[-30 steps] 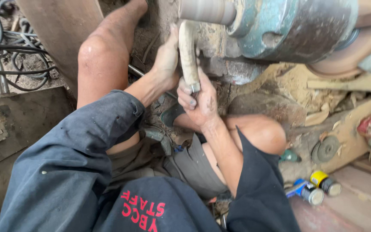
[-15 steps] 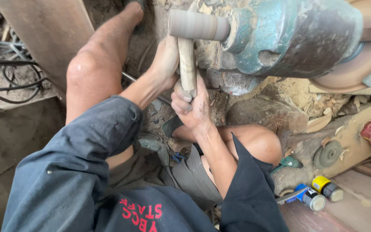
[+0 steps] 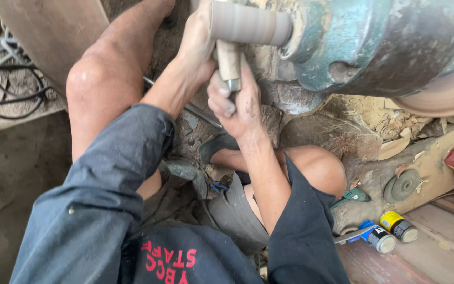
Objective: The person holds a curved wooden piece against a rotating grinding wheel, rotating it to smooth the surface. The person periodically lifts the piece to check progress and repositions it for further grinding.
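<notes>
Under the sanding drum (image 3: 248, 23), both hands clenched around a wooden piece (image 3: 229, 60)

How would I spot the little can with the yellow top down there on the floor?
Start at the big green machine housing at upper right and drop to the red-brown floorboards at lower right. Two small cans lie there side by side. The yellow-topped can is the right-hand one; its neighbour, the blue-topped can, lies just left of it.
</notes>
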